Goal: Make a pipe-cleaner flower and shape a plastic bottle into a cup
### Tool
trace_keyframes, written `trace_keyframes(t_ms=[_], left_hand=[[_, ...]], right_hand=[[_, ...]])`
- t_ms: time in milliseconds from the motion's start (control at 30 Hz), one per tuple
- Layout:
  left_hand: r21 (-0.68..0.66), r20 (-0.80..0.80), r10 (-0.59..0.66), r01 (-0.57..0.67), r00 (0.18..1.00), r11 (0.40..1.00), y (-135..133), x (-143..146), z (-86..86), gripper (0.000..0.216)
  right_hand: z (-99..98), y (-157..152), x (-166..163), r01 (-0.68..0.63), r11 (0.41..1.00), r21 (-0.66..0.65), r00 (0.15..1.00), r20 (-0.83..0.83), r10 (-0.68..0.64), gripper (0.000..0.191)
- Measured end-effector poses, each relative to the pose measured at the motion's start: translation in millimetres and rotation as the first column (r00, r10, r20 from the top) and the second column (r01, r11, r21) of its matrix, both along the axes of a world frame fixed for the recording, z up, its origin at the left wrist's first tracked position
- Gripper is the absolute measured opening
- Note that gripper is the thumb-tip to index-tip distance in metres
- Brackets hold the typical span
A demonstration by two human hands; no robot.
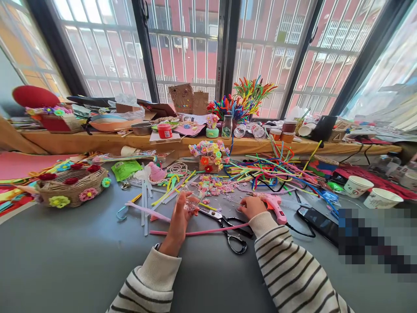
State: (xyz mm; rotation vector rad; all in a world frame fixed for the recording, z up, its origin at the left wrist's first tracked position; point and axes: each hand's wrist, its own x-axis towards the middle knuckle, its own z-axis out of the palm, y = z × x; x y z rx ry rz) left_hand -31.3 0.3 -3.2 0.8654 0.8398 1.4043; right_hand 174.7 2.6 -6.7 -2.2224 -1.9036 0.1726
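My left hand point(178, 219) is closed around a small clear, pinkish piece point(191, 203) held just above the grey table point(65, 256). My right hand point(251, 207) rests on the table with fingers curled next to a pink glue gun point(276, 206); whether it holds anything small I cannot make out. Black-handled scissors point(228, 228) lie between my hands. A pink pipe cleaner point(198, 231) lies across the table under them. Small pastel flowers point(216, 186) are scattered just beyond my hands.
A woven basket with flowers point(73, 187) stands at the left. Loose coloured pipe cleaners point(276, 169) spread at the right, near a phone point(317, 221) and paper cups point(357, 186). A cluttered wooden shelf point(97, 141) runs under the barred windows.
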Motion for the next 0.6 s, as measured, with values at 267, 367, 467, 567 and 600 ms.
trace_keyframes(t_ms=[267,367,467,567,600], left_hand=[[0.000,0.027,-0.018,0.018,0.999,1.000,-1,2,4.4,0.042],[-0.001,0.018,-0.024,0.024,1.000,1.000,-1,2,4.8,0.042],[-0.009,0.012,-0.027,0.027,1.000,1.000,-1,2,4.9,0.044],[-0.006,0.010,-0.033,0.033,0.999,0.999,-1,1,4.4,0.043],[-0.006,0.009,-0.038,0.039,0.999,0.999,-1,1,4.2,0.043]], right_hand=[[-6.4,-23,4,-0.085,0.988,0.131,0.991,-0.096,0.098,0.028],[-10.4,-25,7,-0.103,0.976,0.190,0.980,-0.147,0.132,0.026],[-12.5,-32,17,-0.088,0.962,0.258,0.967,-0.210,0.144,0.023],[-15.0,-50,39,-0.008,0.933,0.360,0.969,-0.227,0.096,0.028],[-17.2,-57,48,0.019,0.911,0.412,0.974,-0.213,0.076,0.029]])
